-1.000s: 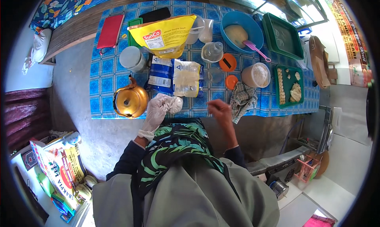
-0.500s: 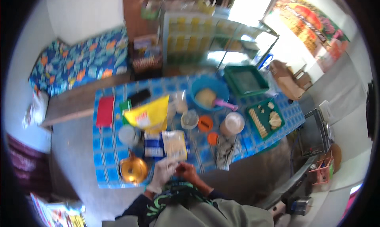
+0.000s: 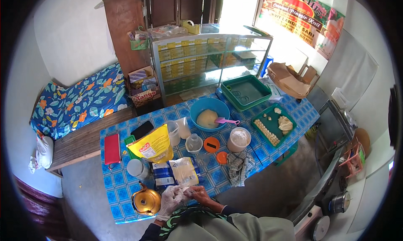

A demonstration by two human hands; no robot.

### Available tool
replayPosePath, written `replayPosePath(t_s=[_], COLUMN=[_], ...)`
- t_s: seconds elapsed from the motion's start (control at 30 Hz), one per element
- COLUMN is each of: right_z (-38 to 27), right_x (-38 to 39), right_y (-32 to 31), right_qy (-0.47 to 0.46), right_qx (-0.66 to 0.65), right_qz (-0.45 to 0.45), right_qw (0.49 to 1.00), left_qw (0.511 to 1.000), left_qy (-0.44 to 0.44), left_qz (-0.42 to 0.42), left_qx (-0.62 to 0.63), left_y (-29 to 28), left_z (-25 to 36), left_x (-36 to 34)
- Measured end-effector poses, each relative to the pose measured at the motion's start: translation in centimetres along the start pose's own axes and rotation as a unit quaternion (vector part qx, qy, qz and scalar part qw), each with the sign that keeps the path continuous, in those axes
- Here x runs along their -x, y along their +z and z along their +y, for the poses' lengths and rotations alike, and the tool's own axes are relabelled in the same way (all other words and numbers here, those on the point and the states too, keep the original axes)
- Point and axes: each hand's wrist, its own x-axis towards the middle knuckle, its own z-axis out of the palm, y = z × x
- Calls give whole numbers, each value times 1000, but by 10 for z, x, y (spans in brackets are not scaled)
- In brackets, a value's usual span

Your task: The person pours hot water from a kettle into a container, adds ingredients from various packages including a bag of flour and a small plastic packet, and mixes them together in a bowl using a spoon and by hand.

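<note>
Both my hands are together at the table's near edge, in front of a flattened cream-and-yellow packet [image 3: 184, 172]. My left hand [image 3: 171, 200] wears a thin whitish glove; its finger pose is hard to make out. My bare right hand [image 3: 200, 195] is closed, fingers pinched on white glove material at the left hand's fingertips. Whether that is the worn glove or a second one, I cannot tell. Just left of my hands stands a gold-coloured kettle [image 3: 147, 201]. A blue-and-white packet [image 3: 163, 173] lies beyond them.
On the blue checked table [image 3: 110, 178] stand a yellow pouch [image 3: 153, 146], a blue bowl [image 3: 195, 110] of dough with a pink spatula, a tub of white powder [image 3: 239, 139], a crumpled cloth [image 3: 241, 167] and a green tray [image 3: 275, 114] with rows of dough pieces. A glass cabinet [image 3: 193, 86] stands behind.
My view has shifted and become sharper, so the table sits differently in it. My hands stay together at the near edge, with white glove material now visible between them.
</note>
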Motion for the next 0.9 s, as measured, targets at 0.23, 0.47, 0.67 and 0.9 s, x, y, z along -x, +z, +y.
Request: replayPosePath(t_s=[0.23, 0.47, 0.67, 0.9], right_z=[3, -10, -9, -24], right_x=[-6, -3, -8, -6], right_y=[-4, -9, -11, -16], right_qy=[-53, -104, -239, -26], right_qx=[22, 82, 147, 37], right_qz=[-16, -24, -35, -70], right_qw=[998, 991, 959, 997], left_qw=[990, 984, 992, 999], left_qy=[117, 89, 30, 36], left_qz=[-22, 12, 78, 38], left_qx=[-72, -152, -98, -10], left_y=[21, 22, 32, 32], left_z=[-27, -12, -19, -4], left_x=[9, 16, 18, 16])
